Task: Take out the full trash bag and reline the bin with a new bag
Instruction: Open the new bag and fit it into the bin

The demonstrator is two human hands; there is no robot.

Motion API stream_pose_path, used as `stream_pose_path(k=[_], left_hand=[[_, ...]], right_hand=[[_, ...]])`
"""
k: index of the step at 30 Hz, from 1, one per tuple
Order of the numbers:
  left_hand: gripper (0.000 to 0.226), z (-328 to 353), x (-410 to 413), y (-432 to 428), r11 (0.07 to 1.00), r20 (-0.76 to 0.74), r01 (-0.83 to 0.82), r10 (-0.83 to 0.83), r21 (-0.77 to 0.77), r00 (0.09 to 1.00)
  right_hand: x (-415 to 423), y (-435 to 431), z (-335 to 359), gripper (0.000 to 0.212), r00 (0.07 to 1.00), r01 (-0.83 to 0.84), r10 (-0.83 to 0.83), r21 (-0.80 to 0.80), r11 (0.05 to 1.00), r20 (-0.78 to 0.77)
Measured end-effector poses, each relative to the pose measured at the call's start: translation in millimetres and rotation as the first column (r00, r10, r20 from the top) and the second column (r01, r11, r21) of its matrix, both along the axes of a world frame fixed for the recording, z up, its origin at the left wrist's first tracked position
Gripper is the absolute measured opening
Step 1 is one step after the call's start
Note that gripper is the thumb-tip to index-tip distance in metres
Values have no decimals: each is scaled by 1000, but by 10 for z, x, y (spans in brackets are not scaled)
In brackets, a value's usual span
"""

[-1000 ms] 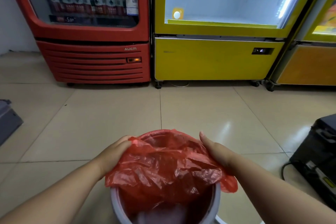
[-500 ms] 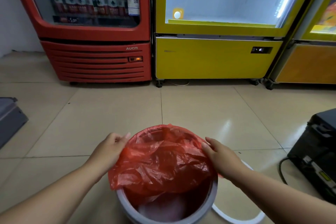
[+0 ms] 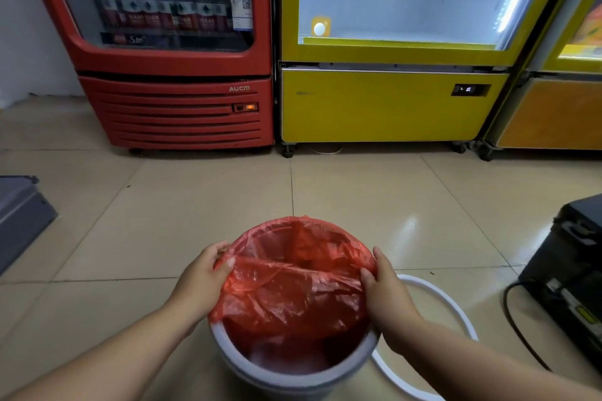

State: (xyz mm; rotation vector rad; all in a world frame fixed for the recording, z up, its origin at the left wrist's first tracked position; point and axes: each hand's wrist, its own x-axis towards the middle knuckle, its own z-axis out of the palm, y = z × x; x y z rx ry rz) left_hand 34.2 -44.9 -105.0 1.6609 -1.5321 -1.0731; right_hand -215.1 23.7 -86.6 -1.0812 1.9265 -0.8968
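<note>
A round white bin (image 3: pixel 294 371) stands on the tiled floor low in the head view. A thin red plastic bag (image 3: pixel 293 283) lies over its mouth, folded over the far rim and loose and crumpled on the near side. My left hand (image 3: pixel 203 283) pinches the bag's edge at the bin's left rim. My right hand (image 3: pixel 386 296) grips the bag's edge at the right rim. The near rim of the bin is bare white. Inside, the bin's bottom shows pale and blurred.
A white plastic ring (image 3: pixel 456 319) lies on the floor right of the bin. A red drinks fridge (image 3: pixel 176 107) and a yellow fridge (image 3: pixel 387 104) stand against the back. A black machine (image 3: pixel 566 273) with a cable sits at right, a grey case (image 3: pixel 19 218) at left.
Both hands have carried the bag's edge outward and down over the far rim, so the bag now spreads wider across the bin's mouth. The view has tilted, showing more of the white ring.
</note>
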Motion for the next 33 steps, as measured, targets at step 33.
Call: stream_pose_path(k=[33], left_hand=[[39, 90, -31, 5, 995, 122, -102, 100, 11, 987]], right_hand=[[52, -345, -11, 28, 980, -68, 81, 76, 995, -184]])
